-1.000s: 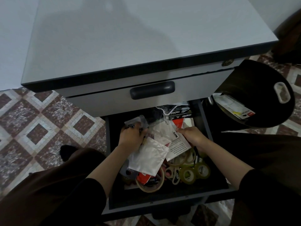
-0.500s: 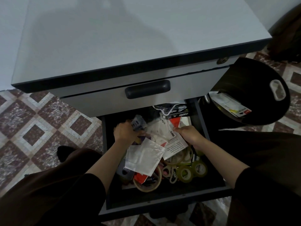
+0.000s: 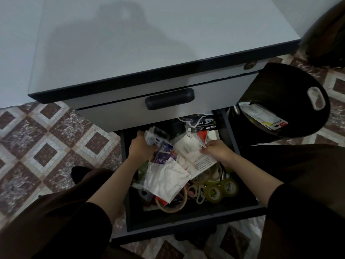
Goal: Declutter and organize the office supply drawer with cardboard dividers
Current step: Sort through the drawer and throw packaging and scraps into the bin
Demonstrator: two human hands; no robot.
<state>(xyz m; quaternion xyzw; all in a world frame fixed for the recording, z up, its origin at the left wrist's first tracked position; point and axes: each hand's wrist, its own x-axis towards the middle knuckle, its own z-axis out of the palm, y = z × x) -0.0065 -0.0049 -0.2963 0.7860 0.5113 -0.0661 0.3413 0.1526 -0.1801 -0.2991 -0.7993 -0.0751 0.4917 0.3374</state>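
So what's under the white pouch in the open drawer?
A beige tape roll and a red packet's corner stick out beneath the white pouch; the rest under it is covered.

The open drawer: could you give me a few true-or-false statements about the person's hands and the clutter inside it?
1. The lower drawer is pulled open. True.
2. The left hand is empty. False: it grips a clear plastic packet.
3. The right hand pinches a printed white packet. True.
4. The tape rolls lie at the drawer's far end. False: they lie near its front, on the right side.
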